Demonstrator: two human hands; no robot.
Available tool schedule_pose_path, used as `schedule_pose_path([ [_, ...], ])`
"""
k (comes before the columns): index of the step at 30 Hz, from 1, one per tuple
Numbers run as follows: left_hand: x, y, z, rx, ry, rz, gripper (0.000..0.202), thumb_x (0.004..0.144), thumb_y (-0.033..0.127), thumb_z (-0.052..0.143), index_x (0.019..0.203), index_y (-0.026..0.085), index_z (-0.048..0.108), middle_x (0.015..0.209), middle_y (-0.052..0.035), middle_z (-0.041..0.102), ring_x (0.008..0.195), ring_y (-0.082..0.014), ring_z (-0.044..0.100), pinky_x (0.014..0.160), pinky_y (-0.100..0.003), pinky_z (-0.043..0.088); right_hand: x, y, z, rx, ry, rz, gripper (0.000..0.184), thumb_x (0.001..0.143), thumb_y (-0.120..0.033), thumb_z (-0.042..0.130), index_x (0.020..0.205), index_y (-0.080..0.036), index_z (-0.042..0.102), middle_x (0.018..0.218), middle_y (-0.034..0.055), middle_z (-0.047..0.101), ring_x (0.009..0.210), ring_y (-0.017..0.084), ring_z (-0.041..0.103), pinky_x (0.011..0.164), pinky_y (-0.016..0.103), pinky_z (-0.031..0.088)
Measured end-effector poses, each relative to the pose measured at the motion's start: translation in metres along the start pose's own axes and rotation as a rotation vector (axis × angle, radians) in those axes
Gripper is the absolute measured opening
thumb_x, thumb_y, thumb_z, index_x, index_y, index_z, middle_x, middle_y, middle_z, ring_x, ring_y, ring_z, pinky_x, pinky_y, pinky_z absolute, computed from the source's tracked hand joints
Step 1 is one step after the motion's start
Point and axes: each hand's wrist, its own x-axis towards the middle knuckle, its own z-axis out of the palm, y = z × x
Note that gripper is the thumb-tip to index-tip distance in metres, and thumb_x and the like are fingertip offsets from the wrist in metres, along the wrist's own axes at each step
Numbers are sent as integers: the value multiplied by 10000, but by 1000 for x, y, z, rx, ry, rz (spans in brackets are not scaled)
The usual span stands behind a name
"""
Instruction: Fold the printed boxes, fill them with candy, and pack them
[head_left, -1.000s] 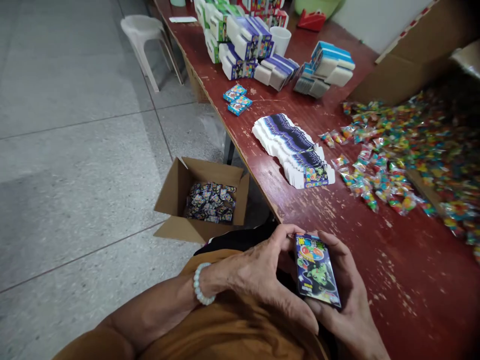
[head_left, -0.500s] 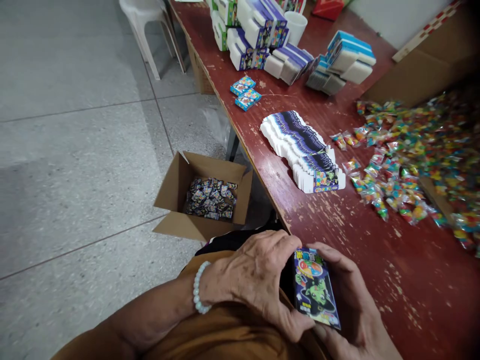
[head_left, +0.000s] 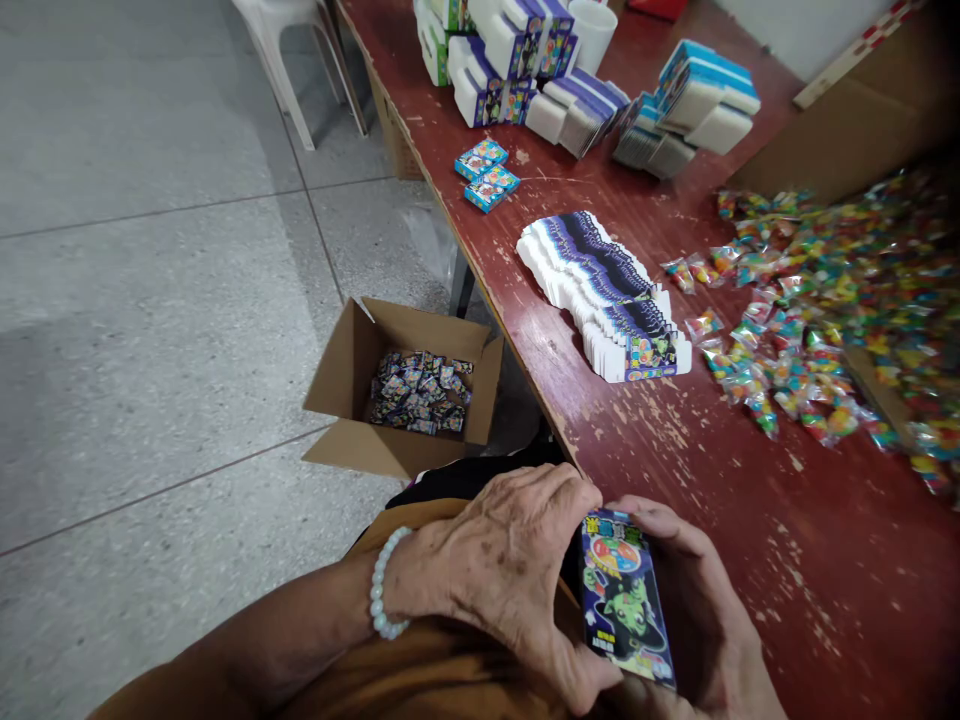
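A small dark purple candy box [head_left: 626,600] with a green cartoon figure is held between both hands at the table's near edge. My left hand [head_left: 510,575], with a pale bead bracelet at its wrist, grips the box's left side by thumb and fingers at its two ends. My right hand [head_left: 712,610] is wrapped round the right side, its thumb and some fingers partly hidden. Ahead on the table lies a fanned stack of flat box blanks [head_left: 600,290]. To its right spreads a large heap of small candy packets [head_left: 795,350] in clear wrappers.
An open cardboard carton [head_left: 405,455] on the floor at the left contains many small filled boxes. Two blue boxes [head_left: 487,180] lie near the edge of the red table [head_left: 817,560]. Bundled box blanks [head_left: 510,60] and a white cup [head_left: 594,35] stand farther back, beyond a plastic stool [head_left: 289,60].
The candy box has moved slightly down and left and tilted a little more toward me, with both hands still on it. The view has shifted slightly.
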Motion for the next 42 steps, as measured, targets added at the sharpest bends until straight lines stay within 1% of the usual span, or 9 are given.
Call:
schedule_pose_path([
  [10, 0, -3, 4, -50, -13, -69, 648, 485, 526, 764, 962, 219, 449, 833, -36, 541, 666, -210, 514, 660, -398, 472, 4, -5, 0, 48, -43, -1, 684, 745, -433, 791, 1354, -356, 489, 1337, 103, 550, 1208, 338, 621, 924, 401, 594],
  [17, -4, -6, 9, -12, 13, -96, 659, 532, 558, 754, 1024, 206, 493, 864, -55, 564, 686, -228, 538, 685, -412, 494, 11, -1, 8, 19, -27, -36, 656, 760, -364, 765, 1344, -342, 467, 1309, 97, 563, 1208, 322, 613, 941, 395, 587],
  [20, -9, -9, -1, 75, 30, -119, 645, 580, 539, 748, 1069, 195, 506, 918, -82, 592, 758, -257, 579, 705, -409, 502, 14, 1, 11, -3, -85, -41, 691, 816, -383, 726, 1425, -330, 403, 1440, 121, 485, 1313, 330, 542, 1008, 419, 556],
  [22, -15, -20, -18, 165, 55, -171, 613, 623, 515, 735, 1096, 197, 508, 954, -90, 604, 816, -271, 604, 719, -397, 505, 21, 3, 12, -48, -87, -66, 749, 839, -398, 708, 1486, -309, 341, 1504, 136, 427, 1367, 338, 483, 1063, 462, 512],
  [24, -24, -42, -42, 310, 138, -290, 622, 615, 512, 723, 1110, 202, 508, 981, -85, 612, 845, -280, 619, 745, -405, 510, 33, 6, 12, -138, -14, -128, 754, 857, -380, 698, 1501, -289, 318, 1490, 143, 435, 1339, 324, 497, 1077, 493, 488],
  [28, -45, -111, -93, 628, 339, -766, 632, 644, 559, 681, 1122, 179, 515, 1049, -119, 649, 963, -336, 647, 858, -443, 505, 75, 17, 9, -479, 135, -331, 611, 864, -319, 702, 1403, -249, 425, 1306, 134, 548, 1154, 283, 571, 955, 475, 538],
  [31, -60, -166, -111, 675, 400, -1063, 608, 682, 600, 676, 1123, 207, 532, 1118, -126, 674, 1060, -355, 653, 893, -433, 507, 108, 27, 11, -742, 138, -448, 598, 834, -390, 729, 1341, -200, 476, 1225, 152, 576, 1122, 322, 553, 931, 522, 519],
  [35, -68, -226, -106, 610, 445, -1198, 692, 704, 640, 681, 1202, 191, 509, 1230, -182, 664, 1139, -389, 641, 918, -462, 506, 131, 35, 21, -965, 143, -461, 617, 814, -413, 734, 1338, -192, 495, 1284, 170, 547, 1151, 361, 527, 926, 553, 497],
  [42, -63, -304, -76, 433, 454, -1326, 743, 759, 592, 706, 1289, 124, 479, 1213, -208, 688, 1115, -364, 666, 890, -414, 503, 130, 32, 26, -1082, 192, -426, 533, 869, -247, 678, 1376, -221, 518, 1222, 142, 554, 1053, 320, 581, 847, 468, 511],
])
